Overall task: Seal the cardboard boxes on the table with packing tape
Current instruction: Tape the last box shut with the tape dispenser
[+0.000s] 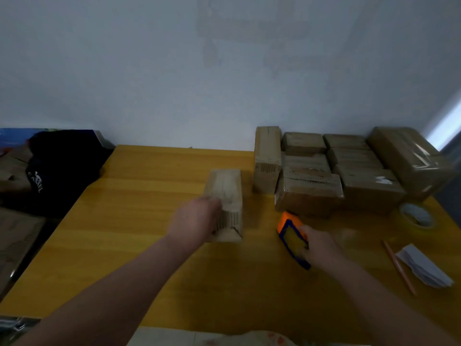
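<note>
Head cam is pretty blurry, but you can make out the main stuff. Left hand (197,221) is on the near left side of a lone box (228,188) in the middle of the yellow table (139,221). It looks like the fingers are wrapped onto the cardboard, so I'd call that a grip, though the blur hides the fingertips. That box lies lengthwise, pointing away from the person, and it's well apart from the others.

Right hand (321,243) is closed around an orange and blue dispenser (293,236). The orange end points toward the pile (349,171) and sits just in front of its nearest box. Can't tell whether the dispenser is touching the table or held just above it.

The pile is a bunch of brown boxes packed tight against the wall at the back right. Several have shiny clear tape over them. One taller box (267,156) stands on end at the pile's left edge.

Other bits: a tape roll (417,216) lies flat near the table's right edge, just in front of the pile. Nearer the person on that side is a pencil (399,267) next to some folded paper (424,265). Off the table's left side there's a dark cap (62,166) with white lettering, lying on more cardboard.
</note>
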